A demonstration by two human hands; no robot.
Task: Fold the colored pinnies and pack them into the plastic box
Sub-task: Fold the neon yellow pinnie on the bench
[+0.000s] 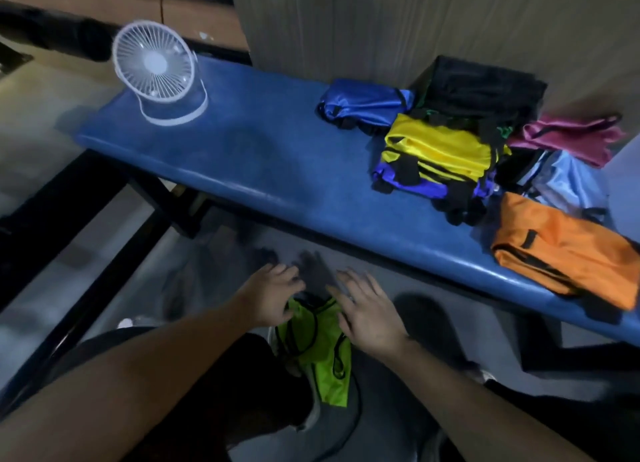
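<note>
A lime-green pinny (320, 347) with black trim hangs below the bench's front edge, between my two hands. My left hand (273, 297) grips its upper left edge with curled fingers. Over its upper right edge is my right hand (367, 309), fingers spread, and whether it grips the cloth cannot be told. On the blue bench (263, 156) at the right lie folded pinnies: blue (363, 103), yellow (436, 146) on a purple-blue one, black (481, 87), maroon (571, 134), light blue (568, 181) and orange (564, 250). No plastic box is in view.
A white desk fan (156, 66) stands at the bench's left end. A wood-panel wall rises behind the pile. The bench's black legs and frame run under it to the grey floor. My dark-clad legs are below the green pinny.
</note>
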